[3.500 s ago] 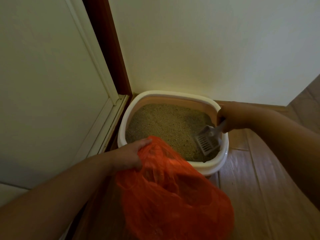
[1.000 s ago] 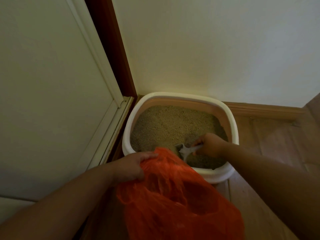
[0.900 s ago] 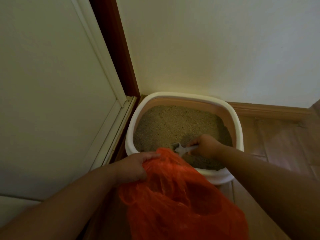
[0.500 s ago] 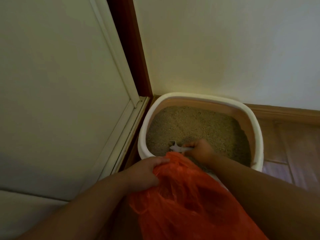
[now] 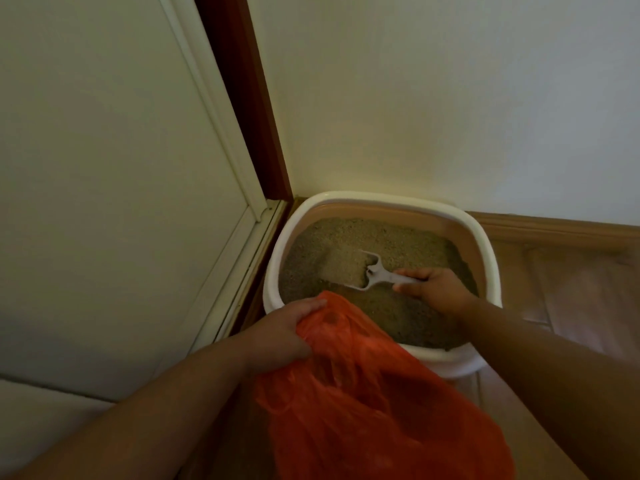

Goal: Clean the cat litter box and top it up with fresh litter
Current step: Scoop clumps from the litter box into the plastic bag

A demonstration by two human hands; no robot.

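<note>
The right hand point(image 5: 437, 288) grips the handle of a pale scoop point(image 5: 372, 274), whose head digs into the litter point(image 5: 349, 247) just beyond the fingers. The left hand point(image 5: 282, 332) clutches the rim of an orange plastic bag point(image 5: 374, 403), held against the near edge of the litter box point(image 5: 485, 244), which sits in the corner ahead of both hands.
</note>
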